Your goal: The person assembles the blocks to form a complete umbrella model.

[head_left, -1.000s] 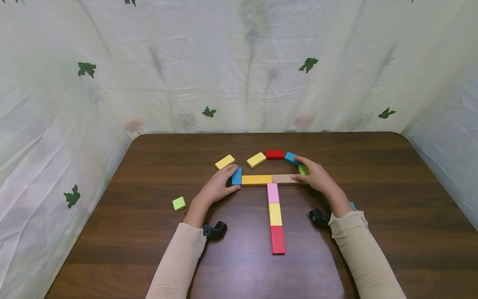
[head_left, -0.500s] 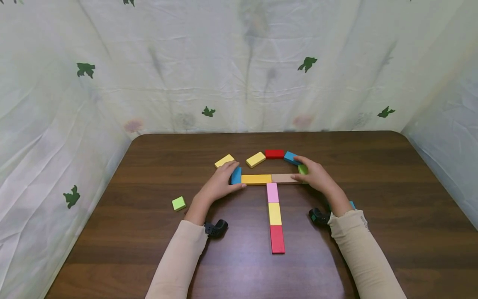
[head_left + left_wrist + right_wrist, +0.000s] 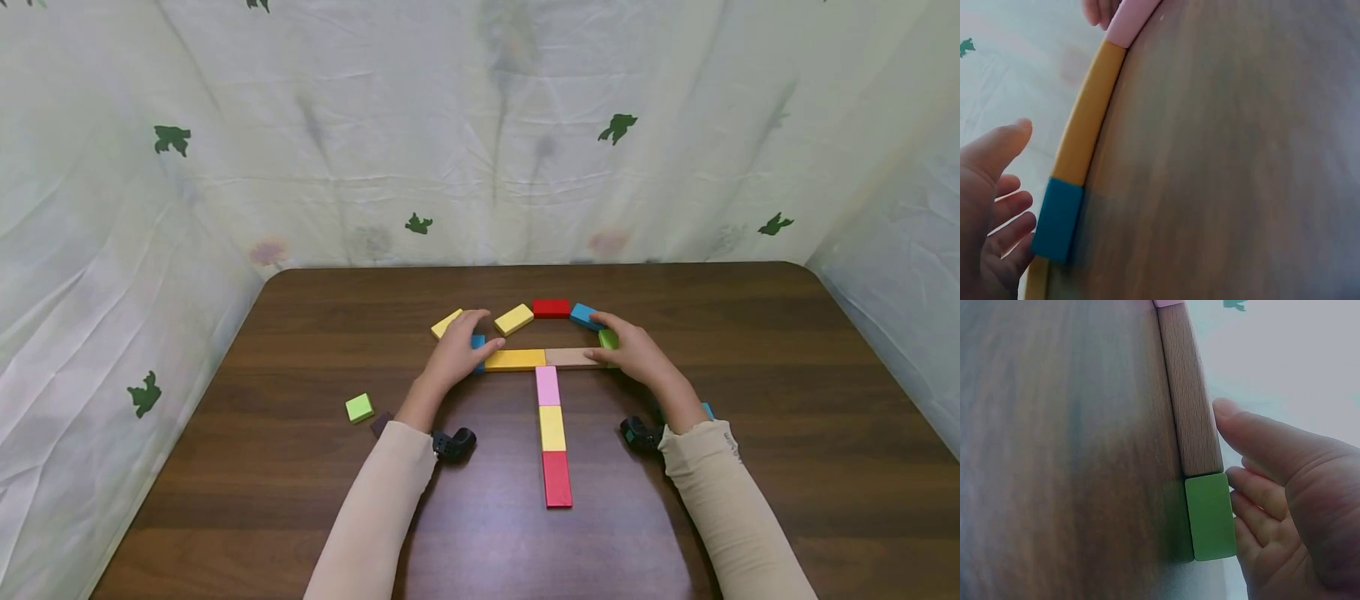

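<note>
My left hand (image 3: 452, 352) hovers over the blue block (image 3: 478, 342), hiding much of it. Its thumb points over the left end of the orange block (image 3: 516, 360), and its fingers reach near a yellow block (image 3: 513, 320). In the left wrist view the thumb and fingers stand apart, beside the blue block. My right hand (image 3: 634, 352) rests around the green block (image 3: 608, 340), thumb by the plain wood block (image 3: 573, 357) and fingertips at another blue block (image 3: 583, 316). Its fingers look loose in the right wrist view, the green block (image 3: 1211, 517) lying beside them.
A column of pink (image 3: 547, 386), yellow (image 3: 552, 428) and red (image 3: 557, 479) blocks runs toward me. Behind stands a red block (image 3: 551, 309). Another yellow block (image 3: 446, 324), a light green block (image 3: 359, 407) and a dark block (image 3: 381, 424) lie left on the brown table (image 3: 787, 375).
My left hand has shifted right and away from me, from around the blue block to over it, uncovering the dark block by the sleeve. My right hand has stayed put.
</note>
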A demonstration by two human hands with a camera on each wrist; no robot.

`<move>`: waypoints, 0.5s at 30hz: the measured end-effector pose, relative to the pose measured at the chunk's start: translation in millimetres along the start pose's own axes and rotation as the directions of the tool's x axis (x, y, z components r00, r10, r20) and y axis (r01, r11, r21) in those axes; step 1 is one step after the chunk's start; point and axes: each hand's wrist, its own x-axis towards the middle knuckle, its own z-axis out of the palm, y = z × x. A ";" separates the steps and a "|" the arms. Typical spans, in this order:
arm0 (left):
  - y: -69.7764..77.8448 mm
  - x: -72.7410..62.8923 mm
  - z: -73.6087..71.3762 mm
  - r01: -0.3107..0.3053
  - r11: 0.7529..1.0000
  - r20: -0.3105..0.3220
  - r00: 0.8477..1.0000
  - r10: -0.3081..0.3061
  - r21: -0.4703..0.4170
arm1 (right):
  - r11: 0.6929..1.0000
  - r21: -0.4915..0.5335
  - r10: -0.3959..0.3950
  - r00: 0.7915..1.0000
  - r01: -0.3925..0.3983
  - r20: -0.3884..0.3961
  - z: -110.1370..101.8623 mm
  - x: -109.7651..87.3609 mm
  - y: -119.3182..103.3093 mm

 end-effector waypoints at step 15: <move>5.0 18.0 17.9 0.117 0.993 -0.063 0.991 -0.116 0.010 | 1.000 0.001 -0.005 1.000 0.005 0.005 -2.3 -0.3 0.8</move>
